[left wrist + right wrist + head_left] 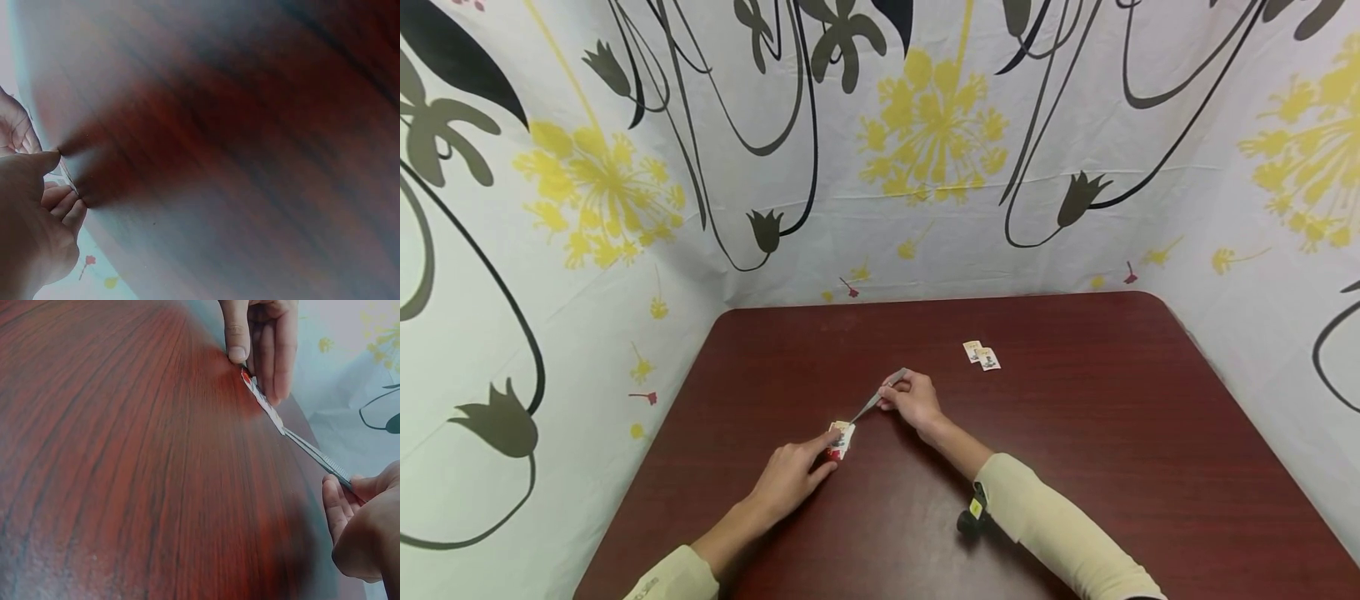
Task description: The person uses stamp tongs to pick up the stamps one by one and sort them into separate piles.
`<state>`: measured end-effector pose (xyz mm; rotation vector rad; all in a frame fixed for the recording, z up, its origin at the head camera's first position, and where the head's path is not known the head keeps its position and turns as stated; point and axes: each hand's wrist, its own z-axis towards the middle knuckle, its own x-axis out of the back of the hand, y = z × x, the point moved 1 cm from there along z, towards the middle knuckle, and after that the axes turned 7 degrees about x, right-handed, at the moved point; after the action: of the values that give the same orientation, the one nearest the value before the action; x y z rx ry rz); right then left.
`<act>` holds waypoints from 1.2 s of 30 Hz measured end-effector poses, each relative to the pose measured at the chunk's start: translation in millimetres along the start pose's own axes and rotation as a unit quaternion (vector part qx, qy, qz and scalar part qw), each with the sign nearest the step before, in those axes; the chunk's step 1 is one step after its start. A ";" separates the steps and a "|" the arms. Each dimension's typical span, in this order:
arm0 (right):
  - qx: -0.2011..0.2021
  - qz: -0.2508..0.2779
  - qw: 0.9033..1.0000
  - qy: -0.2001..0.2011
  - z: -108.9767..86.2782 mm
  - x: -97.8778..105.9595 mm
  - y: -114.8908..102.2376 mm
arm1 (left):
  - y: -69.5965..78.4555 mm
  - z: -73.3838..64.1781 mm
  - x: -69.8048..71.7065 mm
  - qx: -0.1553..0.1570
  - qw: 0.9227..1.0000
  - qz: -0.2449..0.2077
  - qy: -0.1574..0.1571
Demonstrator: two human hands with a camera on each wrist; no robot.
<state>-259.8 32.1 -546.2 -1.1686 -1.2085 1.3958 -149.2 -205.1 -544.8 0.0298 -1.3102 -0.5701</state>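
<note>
A small pile of printed paper cards, white with a red end, lies on the dark red table. My left hand rests at it, its straight index finger over the pile and its thumb at the lower edge. My right hand pinches metal tweezers between thumb and fingers. The tweezers slant down to the left, their tips right at the pile's upper corner. In the right wrist view the tweezers meet the end of the cards. The left wrist view shows the left hand around the cards' thin edge.
Two more small printed cards lie overlapping toward the back of the table. A black wrist camera hangs below the right sleeve. Flower-patterned white cloth stands behind and beside the table.
</note>
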 end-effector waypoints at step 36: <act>-0.005 0.008 1.000 0.021 -4.1 -3.2 -4.8 | -1.7 -0.7 -1.4 -0.004 1.000 0.004 -0.006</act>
<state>-255.1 29.9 -541.4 -1.2112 -1.1796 1.3713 -149.5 -206.2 -546.9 0.0142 -1.3198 -0.5685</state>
